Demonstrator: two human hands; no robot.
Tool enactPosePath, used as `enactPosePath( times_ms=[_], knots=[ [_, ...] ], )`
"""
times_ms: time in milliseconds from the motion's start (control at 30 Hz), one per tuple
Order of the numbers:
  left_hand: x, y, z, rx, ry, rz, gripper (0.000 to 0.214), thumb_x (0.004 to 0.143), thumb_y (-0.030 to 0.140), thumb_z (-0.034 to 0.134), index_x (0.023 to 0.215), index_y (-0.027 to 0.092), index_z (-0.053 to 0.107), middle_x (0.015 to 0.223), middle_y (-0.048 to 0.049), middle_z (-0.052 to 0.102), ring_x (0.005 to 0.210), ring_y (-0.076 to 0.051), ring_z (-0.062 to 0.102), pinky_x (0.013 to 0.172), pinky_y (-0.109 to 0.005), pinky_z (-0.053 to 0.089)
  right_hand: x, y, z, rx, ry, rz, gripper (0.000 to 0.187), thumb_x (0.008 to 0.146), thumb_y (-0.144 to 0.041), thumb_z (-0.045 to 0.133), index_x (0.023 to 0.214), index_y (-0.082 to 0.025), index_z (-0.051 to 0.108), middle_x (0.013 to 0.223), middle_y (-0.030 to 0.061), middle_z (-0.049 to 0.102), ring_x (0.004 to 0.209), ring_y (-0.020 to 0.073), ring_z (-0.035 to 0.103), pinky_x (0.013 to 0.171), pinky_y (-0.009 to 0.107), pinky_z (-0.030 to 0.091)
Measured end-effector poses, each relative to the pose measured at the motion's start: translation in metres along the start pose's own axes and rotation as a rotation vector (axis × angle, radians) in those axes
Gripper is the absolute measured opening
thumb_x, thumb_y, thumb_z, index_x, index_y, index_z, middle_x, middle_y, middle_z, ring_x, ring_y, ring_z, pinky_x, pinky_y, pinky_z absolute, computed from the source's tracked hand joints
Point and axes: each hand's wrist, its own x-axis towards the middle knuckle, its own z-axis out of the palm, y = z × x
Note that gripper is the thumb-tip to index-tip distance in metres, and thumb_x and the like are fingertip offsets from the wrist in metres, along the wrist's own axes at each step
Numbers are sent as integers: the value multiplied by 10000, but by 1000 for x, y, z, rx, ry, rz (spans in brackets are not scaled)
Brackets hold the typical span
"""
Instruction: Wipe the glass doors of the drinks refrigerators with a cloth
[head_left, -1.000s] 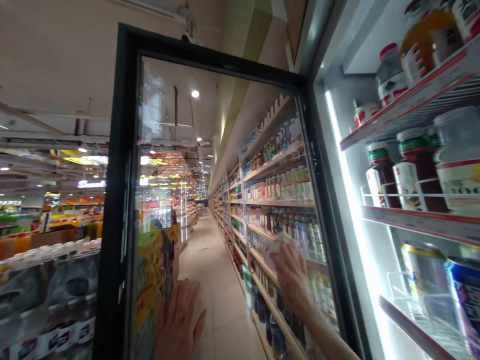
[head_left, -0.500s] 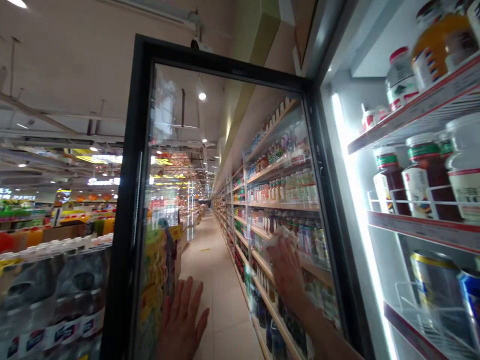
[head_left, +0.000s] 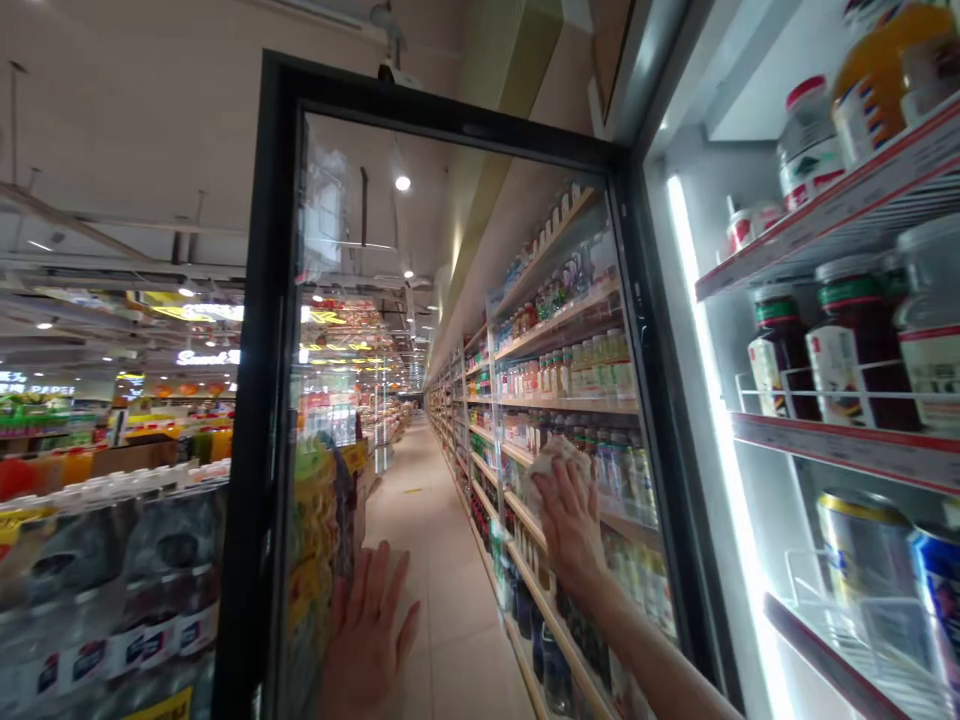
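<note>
Beige-floored aisle; on black-framed glass door, right hand presses crumpled whitish cloth; spread left hand apart from it; wiping seemingly unfinished.

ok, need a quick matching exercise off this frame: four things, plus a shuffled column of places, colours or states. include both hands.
Things
1. right hand
2. left hand
3. door frame
4. red-capped bottle

Places, colours, states
A. black
B. on the highest lit cooler shelf in view
C. fingers over a pale cloth
D. fingers raised and spread, no object visible in it

Pairs: 1-C, 2-D, 3-A, 4-B
</note>
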Motion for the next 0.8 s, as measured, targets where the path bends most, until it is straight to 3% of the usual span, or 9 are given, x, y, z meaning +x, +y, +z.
enactPosePath(
  times_ms=[67,200,333,367,500,533,633,667,800],
  knots=[
    [0,0,0,3,3,-2,650,867,246,449,1462,208,189,1521,-97,219,1422,-247,143,1161,-477,114,-1,-1,0,-4,-10,23,467,889,-177,401,1354,-179,440,1496,139,316,1432,296,117,1101,553,197],
    [-1,0,0,17,-7,-1,661,860,251,463,1460,198,192,1527,-99,195,1425,-251,131,1162,-473,102,-2,-4,0,46,-129,-179,471,891,-189,404,1355,-259,438,1495,61,342,1431,254,148,1128,523,166],
    [-1,0,0,35,-30,-4,663,859,258,467,1460,189,196,1513,-113,239,1423,-259,134,1158,-477,117,-5,-13,5,-24,-6,122,487,900,-201,384,1387,-172,394,1499,145,310,1434,298,110,1100,565,192],
    [-1,0,0,37,-33,-5,663,860,259,470,1460,191,196,1507,-116,258,1422,-259,138,1156,-477,128,-6,-18,6,1,-29,79,494,894,-205,398,1388,-176,394,1500,137,312,1433,298,117,1105,558,190],
    [-3,2,-2,26,-49,-28,638,864,278,481,1450,207,240,1478,-117,330,1416,-263,170,1145,-480,170,-4,-35,5,170,-187,-383,446,870,-222,461,1308,-301,488,1445,11,431,1404,223,234,1161,495,81],
    [-3,2,-3,13,-57,-32,624,866,280,481,1445,211,257,1470,-115,348,1415,-261,177,1143,-476,177,-1,-37,5,170,-173,-356,427,876,-224,454,1293,-302,502,1438,10,440,1401,220,240,1160,499,66],
    [-2,-4,-12,-76,-86,-33,590,878,238,460,1436,213,273,1428,-104,420,1404,-230,226,1138,-435,210,10,-43,4,95,-78,-20,444,898,-229,409,1338,-233,464,1482,79,364,1424,265,165,1131,542,98],
    [0,-8,-16,-121,-94,-36,583,883,221,449,1436,211,267,1412,-103,440,1390,-217,263,1129,-418,237,11,-47,4,91,-77,6,457,899,-235,405,1354,-224,446,1493,84,343,1429,272,141,1129,542,102],
    [9,-33,-32,-218,-19,-181,557,904,227,410,1436,194,249,1394,-125,438,1314,-215,383,1066,-407,346,12,-68,4,216,-201,-452,413,901,-287,432,1310,-319,481,1457,-25,413,1416,193,192,1164,466,-40]
  ],
)
